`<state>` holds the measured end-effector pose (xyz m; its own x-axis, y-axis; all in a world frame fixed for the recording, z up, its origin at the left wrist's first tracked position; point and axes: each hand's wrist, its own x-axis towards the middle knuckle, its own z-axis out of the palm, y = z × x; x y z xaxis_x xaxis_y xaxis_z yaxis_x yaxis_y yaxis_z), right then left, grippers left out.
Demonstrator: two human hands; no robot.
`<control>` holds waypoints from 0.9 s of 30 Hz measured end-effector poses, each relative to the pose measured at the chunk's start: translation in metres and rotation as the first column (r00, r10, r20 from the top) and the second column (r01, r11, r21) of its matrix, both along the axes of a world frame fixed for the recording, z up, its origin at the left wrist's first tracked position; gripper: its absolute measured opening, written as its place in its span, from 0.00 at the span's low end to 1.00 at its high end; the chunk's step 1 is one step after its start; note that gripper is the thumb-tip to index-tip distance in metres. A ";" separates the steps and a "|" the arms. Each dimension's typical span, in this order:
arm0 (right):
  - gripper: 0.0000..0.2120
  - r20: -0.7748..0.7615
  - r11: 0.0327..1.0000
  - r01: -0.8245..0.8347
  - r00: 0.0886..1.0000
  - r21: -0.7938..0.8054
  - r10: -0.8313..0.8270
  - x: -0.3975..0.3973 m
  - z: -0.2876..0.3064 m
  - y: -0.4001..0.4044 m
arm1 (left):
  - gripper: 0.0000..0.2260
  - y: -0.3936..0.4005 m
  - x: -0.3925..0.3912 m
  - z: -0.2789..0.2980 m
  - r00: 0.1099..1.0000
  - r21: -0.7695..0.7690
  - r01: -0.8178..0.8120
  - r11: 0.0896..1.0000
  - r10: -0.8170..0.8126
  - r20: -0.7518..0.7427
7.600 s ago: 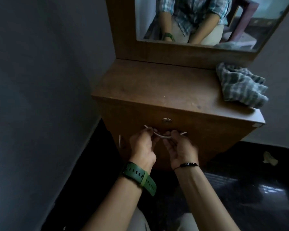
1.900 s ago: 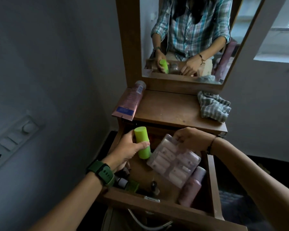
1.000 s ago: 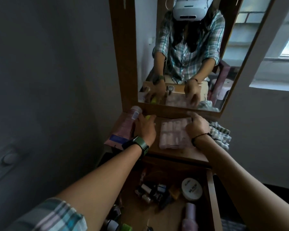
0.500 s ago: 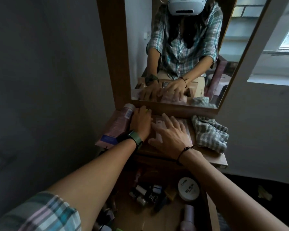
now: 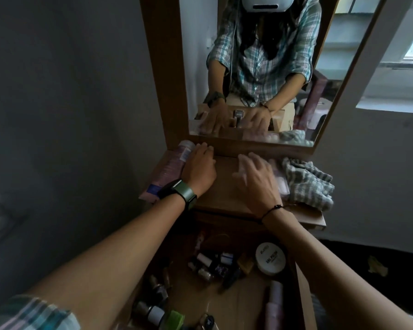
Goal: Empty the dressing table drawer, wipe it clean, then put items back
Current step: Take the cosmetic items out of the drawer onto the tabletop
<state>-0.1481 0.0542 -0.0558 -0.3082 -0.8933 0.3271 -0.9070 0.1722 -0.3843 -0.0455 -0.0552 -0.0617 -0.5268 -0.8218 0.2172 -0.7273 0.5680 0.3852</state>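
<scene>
Drawer half emptied, our hands parking items on the tabletop

Small bottles and a white round jar (image 5: 270, 261) lie in the open wooden drawer (image 5: 304, 303); our left hand (image 5: 199, 169) rests loosely by the pink tube (image 5: 171, 168); our right hand (image 5: 256, 178), fingers spread, presses the clear packet (image 5: 281, 185) beside the checked cloth (image 5: 306, 183), kept ready for wiping.

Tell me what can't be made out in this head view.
- Green bottle: hidden, maybe under the left hand.
- Clear packet: mostly covered by the right hand.
- Drawer front: cut off by the bottom edge.
- White jar lettering: too blurred.

Open drawer (image 5: 301, 294) of small bottles; pink tube (image 5: 171, 167), clear packet (image 5: 280, 184) on tabletop (image 5: 224, 186).
</scene>
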 end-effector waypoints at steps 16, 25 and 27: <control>0.20 0.009 0.669 -0.022 1.000 0.743 0.022 0.038 -0.053 0.134 | 0.39 0.132 0.092 -0.075 0.955 0.527 0.025 0.849 -0.177 0.239; 0.41 0.200 0.749 -0.041 0.972 0.661 -0.123 0.055 -0.089 0.110 | 0.42 0.129 0.069 -0.100 0.878 0.471 0.003 0.882 -0.228 0.421; 0.40 0.202 0.756 -0.032 0.970 0.653 -0.133 0.057 -0.092 0.098 | 0.35 0.128 0.064 -0.098 0.893 0.486 -0.027 0.873 -0.197 0.404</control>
<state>-0.0908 0.1520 -0.1476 -0.3487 -0.8441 -0.4074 -0.7933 0.4972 -0.3512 0.0190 0.0724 -0.1601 -0.5459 -0.7105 -0.4441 -0.8378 0.4679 0.2812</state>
